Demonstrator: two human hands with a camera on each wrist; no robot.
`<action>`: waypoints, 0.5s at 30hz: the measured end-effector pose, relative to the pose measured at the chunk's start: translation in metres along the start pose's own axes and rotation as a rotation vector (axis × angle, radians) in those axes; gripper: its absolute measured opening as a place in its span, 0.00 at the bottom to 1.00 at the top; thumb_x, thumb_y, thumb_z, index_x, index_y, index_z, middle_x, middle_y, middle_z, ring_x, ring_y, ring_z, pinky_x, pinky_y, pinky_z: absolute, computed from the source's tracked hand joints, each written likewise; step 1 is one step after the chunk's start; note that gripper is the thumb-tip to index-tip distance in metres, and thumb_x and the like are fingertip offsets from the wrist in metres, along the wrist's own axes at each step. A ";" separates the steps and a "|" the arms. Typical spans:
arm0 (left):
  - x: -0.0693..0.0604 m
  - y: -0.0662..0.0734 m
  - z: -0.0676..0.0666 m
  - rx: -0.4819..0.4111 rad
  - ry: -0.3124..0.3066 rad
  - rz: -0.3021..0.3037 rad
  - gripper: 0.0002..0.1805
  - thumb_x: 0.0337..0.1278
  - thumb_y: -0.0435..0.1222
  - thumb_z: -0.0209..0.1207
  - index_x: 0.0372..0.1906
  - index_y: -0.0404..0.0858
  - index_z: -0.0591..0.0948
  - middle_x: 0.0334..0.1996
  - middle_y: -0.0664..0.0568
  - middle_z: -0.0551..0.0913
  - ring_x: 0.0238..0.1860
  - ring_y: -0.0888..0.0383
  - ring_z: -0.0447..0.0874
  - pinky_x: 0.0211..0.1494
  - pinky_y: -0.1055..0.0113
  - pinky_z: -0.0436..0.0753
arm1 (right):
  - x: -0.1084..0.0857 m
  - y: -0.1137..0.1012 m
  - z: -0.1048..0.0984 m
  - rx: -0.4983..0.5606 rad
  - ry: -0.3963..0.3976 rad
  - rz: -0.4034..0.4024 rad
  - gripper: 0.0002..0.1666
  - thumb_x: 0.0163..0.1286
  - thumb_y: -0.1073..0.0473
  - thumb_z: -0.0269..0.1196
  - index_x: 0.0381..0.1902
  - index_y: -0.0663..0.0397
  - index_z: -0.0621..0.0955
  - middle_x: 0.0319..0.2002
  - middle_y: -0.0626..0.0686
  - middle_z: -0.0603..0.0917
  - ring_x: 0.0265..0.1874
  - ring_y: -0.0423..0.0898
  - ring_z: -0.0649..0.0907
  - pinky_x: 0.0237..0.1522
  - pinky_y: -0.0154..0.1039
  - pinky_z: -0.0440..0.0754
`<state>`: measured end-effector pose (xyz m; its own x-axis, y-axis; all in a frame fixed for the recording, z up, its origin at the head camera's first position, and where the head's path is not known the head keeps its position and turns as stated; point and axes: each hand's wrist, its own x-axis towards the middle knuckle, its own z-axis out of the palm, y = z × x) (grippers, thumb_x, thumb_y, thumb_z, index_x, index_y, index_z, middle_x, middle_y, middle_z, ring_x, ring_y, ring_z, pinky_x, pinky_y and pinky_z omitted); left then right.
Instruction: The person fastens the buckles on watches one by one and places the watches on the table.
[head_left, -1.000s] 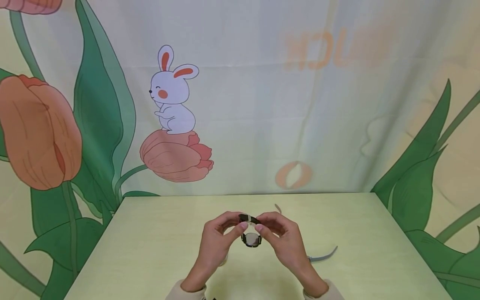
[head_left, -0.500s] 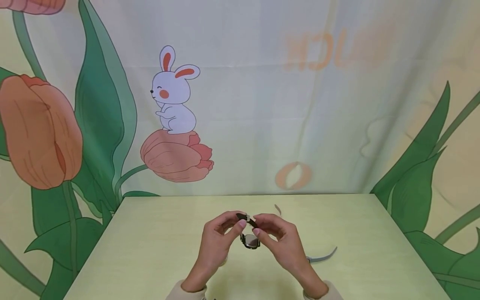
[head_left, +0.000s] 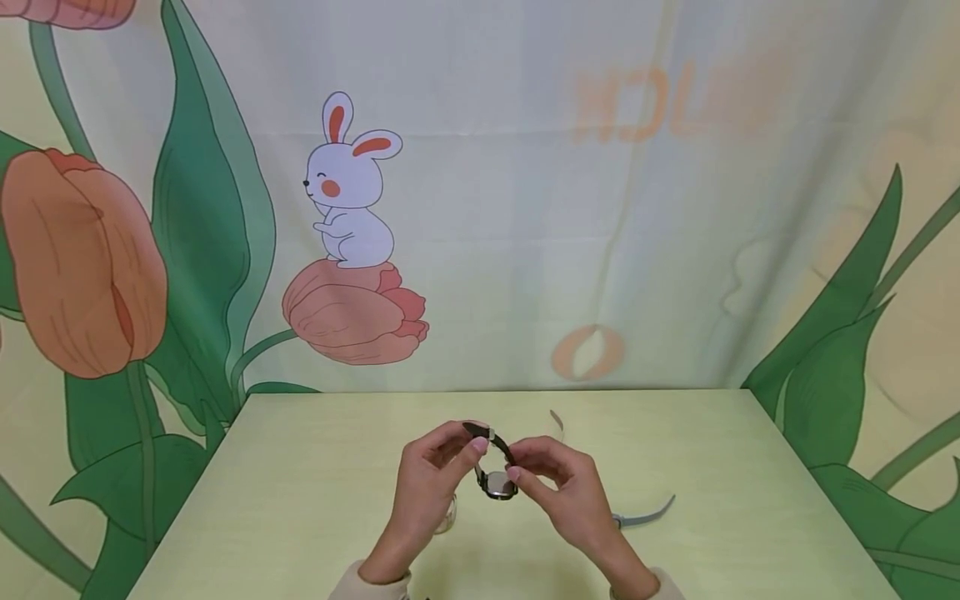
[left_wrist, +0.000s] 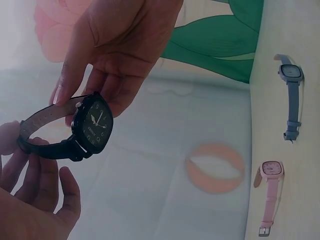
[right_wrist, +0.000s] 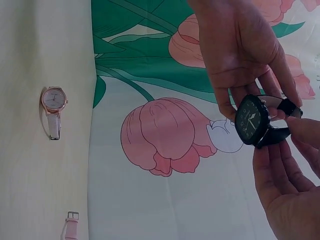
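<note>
Both hands hold a black wristwatch (head_left: 499, 485) above the table. Its strap forms a closed loop, and the dial shows in both wrist views. My left hand (head_left: 430, 475) pinches the strap near its keeper, between thumb and fingers. With thumb and fingertips, my right hand (head_left: 561, 492) grips the strap on the other side, closer to the case. In the left wrist view the strap's brown inner side (left_wrist: 50, 116) is visible. Fingers cover part of the buckle area.
A blue watch (left_wrist: 292, 95) and a pink watch (left_wrist: 270, 192) lie on the table (head_left: 315, 483). A pale-strapped watch with a rose-gold case (right_wrist: 54, 100) lies near the left hand. A printed curtain (head_left: 480, 250) hangs behind the table.
The right hand has shifted down along the strap toward the case. The strap loop now stands wider between the hands, and the left hand has moved slightly left.
</note>
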<state>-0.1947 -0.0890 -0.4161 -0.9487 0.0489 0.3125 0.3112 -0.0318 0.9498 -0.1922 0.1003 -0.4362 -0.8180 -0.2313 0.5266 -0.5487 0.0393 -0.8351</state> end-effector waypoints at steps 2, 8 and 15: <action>0.000 -0.001 0.001 0.001 -0.007 -0.012 0.09 0.58 0.38 0.67 0.42 0.39 0.86 0.40 0.46 0.87 0.48 0.54 0.87 0.56 0.67 0.81 | 0.000 -0.001 0.000 -0.001 -0.002 -0.023 0.12 0.65 0.67 0.66 0.47 0.58 0.83 0.40 0.58 0.86 0.39 0.40 0.87 0.46 0.37 0.85; 0.000 -0.004 0.003 0.001 -0.028 0.005 0.09 0.59 0.36 0.66 0.43 0.38 0.86 0.41 0.43 0.87 0.45 0.58 0.87 0.57 0.65 0.79 | 0.001 -0.003 0.003 -0.009 0.003 -0.046 0.12 0.65 0.68 0.66 0.47 0.58 0.83 0.40 0.61 0.85 0.39 0.39 0.86 0.46 0.36 0.85; 0.000 -0.003 0.002 0.023 -0.018 0.004 0.09 0.60 0.38 0.66 0.43 0.40 0.85 0.40 0.45 0.87 0.46 0.57 0.86 0.58 0.64 0.79 | 0.002 -0.003 0.004 -0.013 -0.011 -0.054 0.13 0.65 0.68 0.66 0.48 0.58 0.83 0.40 0.61 0.85 0.39 0.40 0.86 0.46 0.36 0.85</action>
<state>-0.1954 -0.0864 -0.4190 -0.9462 0.0669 0.3166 0.3167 -0.0093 0.9485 -0.1916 0.0959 -0.4328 -0.7853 -0.2444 0.5689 -0.5941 0.0391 -0.8034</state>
